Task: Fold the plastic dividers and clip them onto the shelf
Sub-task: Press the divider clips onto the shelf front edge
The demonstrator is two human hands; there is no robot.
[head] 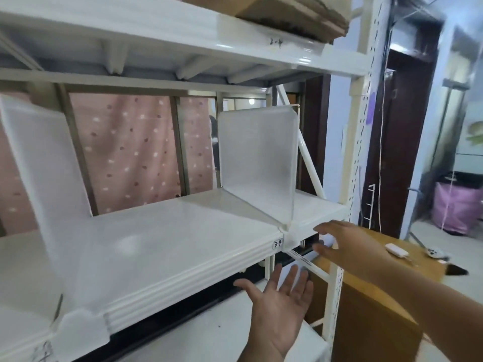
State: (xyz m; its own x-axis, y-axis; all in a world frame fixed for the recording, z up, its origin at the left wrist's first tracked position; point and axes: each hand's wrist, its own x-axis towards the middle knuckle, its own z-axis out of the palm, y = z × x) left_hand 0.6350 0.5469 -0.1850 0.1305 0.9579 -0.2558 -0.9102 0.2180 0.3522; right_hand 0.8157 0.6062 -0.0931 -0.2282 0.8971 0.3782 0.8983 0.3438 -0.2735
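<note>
Both hands empty, nothing gripped. Left hand [281, 307] is palm-up below the front lip of the shelf [167, 246], fingers [292, 278] spread open, not touching anything. Right hand [347, 246] reaches in from the right, fingers [324, 227] loosely open, tips just beside the clip [298, 235] of the right divider [258, 155]; contact unclear due to blur.

Right divider stands upright on the shelf, directly above and left of the right fingers, its front clip wrapped over the shelf edge next to the handwritten "3-4" label [277, 243]. Left divider [44, 163] also upright, well apart to the left of both hands, its clip [81, 330] over the front lip.

Cardboard box [366, 309] sits under the right forearm. Upper shelf [183, 30] overhead carries flat cardboard [287, 14].
</note>
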